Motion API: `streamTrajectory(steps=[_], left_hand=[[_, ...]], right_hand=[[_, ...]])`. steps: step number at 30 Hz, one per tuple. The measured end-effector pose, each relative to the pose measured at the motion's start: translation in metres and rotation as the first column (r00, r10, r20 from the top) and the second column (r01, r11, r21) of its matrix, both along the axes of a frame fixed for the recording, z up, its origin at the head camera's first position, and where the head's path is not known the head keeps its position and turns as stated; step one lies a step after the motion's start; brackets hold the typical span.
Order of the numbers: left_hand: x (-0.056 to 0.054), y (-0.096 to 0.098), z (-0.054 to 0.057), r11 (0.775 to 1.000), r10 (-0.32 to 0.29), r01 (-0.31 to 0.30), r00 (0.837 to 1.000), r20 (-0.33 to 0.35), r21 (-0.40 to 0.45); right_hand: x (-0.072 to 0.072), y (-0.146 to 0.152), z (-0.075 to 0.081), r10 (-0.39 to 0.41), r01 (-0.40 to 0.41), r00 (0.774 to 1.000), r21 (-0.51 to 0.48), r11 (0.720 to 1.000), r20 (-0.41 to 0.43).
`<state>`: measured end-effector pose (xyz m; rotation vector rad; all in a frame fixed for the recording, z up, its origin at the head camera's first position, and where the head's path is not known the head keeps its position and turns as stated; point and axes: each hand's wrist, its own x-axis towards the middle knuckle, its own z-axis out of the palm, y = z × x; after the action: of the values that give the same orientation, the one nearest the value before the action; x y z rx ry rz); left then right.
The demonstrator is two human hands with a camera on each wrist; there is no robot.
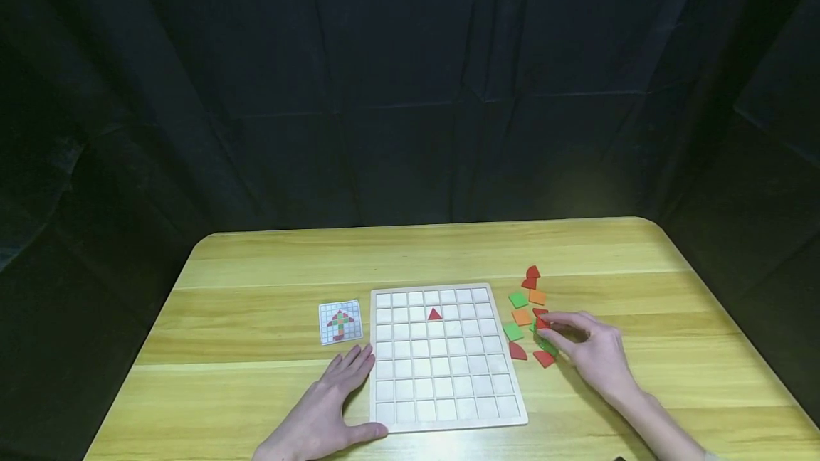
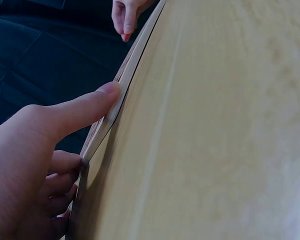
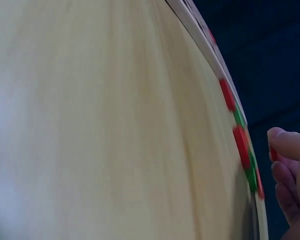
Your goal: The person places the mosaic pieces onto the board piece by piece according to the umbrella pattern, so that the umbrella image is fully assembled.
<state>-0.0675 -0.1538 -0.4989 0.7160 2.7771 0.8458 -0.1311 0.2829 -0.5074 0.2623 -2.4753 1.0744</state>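
A white gridded board [image 1: 442, 368] lies on the table with one red triangle tile [image 1: 435, 314] in an upper cell. My left hand [image 1: 329, 400] rests at the board's left side, thumb near the lower corner. In the left wrist view, the thumb [image 2: 87, 107] touches the board's edge. Right of the board, my right hand [image 1: 596, 354] pinches a red tile [image 3: 273, 153] between thumb and fingertips, above the loose pieces. The fingers partly hide its shape. Around it lie a green square tile [image 1: 513, 331], an orange square tile [image 1: 522, 316] and a red quarter-circle tile [image 1: 517, 351].
A small pattern card [image 1: 340, 333] with a red, green and orange figure lies left of the board. Farther back on the right are more red tiles [image 1: 533, 272] and a green tile [image 1: 518, 299]. Dark cloth [image 1: 410, 91] hangs behind the wooden table [image 1: 256, 390].
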Motion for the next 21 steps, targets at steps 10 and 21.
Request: streamTrajectory(steps=[10, 21], left_hand=[[0.0, 0.001, 0.0, 1.0, -0.004, 0.004, 1.0, -0.005, -0.009], [0.001, 0.0, 0.001, 1.0, 0.011, -0.011, 1.0, 0.017, -0.006]], right_hand=[[-0.005, -0.036, 0.004, 0.055, -0.054, 0.998, -0.027, 0.998, 0.012], [-0.01, -0.087, 0.004, 0.152, -0.152, 0.988, -0.013, 0.988, 0.011]])
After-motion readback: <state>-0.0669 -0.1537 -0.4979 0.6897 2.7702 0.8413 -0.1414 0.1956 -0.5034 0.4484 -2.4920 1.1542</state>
